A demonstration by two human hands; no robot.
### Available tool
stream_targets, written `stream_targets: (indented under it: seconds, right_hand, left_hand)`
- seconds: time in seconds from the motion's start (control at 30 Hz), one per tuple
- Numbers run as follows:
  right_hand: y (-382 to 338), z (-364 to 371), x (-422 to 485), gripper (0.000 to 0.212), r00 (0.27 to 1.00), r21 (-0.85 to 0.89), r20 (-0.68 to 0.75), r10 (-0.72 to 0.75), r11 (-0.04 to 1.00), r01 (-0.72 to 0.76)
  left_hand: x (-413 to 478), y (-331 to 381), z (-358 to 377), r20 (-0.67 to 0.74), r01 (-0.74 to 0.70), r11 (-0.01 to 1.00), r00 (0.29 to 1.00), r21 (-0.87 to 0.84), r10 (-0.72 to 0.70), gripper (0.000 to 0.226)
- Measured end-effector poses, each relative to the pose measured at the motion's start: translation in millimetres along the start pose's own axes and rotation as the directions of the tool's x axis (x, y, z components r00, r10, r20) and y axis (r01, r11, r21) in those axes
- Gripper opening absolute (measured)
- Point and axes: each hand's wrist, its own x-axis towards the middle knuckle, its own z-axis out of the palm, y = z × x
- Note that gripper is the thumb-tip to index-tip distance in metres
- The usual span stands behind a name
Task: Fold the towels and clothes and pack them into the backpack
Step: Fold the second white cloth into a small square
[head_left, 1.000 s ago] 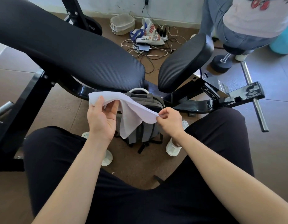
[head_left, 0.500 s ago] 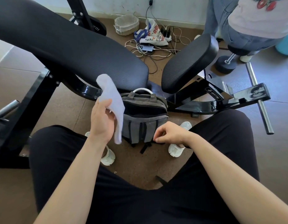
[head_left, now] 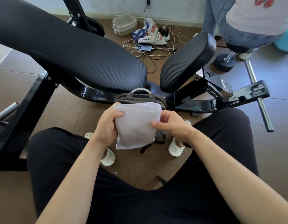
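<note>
Folded white towel [head_left: 136, 125] at centre of frame, held in the air in front of the grey backpack [head_left: 140, 97]. The backpack stands on the floor between the person's white shoes [head_left: 176, 147] and is mostly hidden by the towel. Left hand [head_left: 106, 128] grips the towel's left edge, thumb on the face. Right hand [head_left: 174, 126] pinches the right edge. Backpack handle shows above the towel, just under the black bench pad [head_left: 75, 54] in the upper left. Tangled cables [head_left: 156, 52] on the floor, upper centre.
</note>
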Motion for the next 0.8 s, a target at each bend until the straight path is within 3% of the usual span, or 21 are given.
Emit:
stream_targets:
  seconds: [0.13,0.2,0.3,0.4,0.6,0.7,0.8]
  right_hand:
    - [-5,6,-3,0.046,0.996,0.143,-0.042,0.075,0.987,-0.068]
    - [-9,7,-4,0.044,0.992,0.238,-0.055,0.112,0.966,-0.096]
    - [-18,11,-7,0.04,0.986,0.36,-0.104,0.127,0.929,-0.082]
    - [-27,11,-10,0.041,0.978,0.472,-0.176,0.115,0.882,-0.019]
    - [-29,-3,-9,0.048,0.944,0.593,-0.259,0.206,0.805,-0.013]
    - [-27,-6,-7,0.05,0.929,0.622,-0.254,0.267,0.781,-0.055]
    - [-22,-6,-6,0.059,0.955,0.599,-0.147,0.258,0.791,-0.122]
  left_hand:
    - [3,-4,1,-0.08,0.028,1.0,0.996,0.002,-0.027,0.038]
    - [1,-3,4,-0.103,0.047,0.999,0.994,-0.005,-0.047,0.037]
    - [-5,-4,8,-0.016,0.182,0.983,0.983,0.026,-0.182,0.048]
    - [-9,-13,7,0.094,0.225,0.952,0.964,0.208,-0.249,0.064]
    - [-7,-17,11,0.186,0.202,0.89,0.936,0.41,-0.298,0.056]
    - [-8,-16,14,0.155,0.211,0.892,0.943,0.4,-0.293,0.054]
    - [-8,-19,19,0.061,0.196,0.925,0.972,0.324,-0.228,0.042]
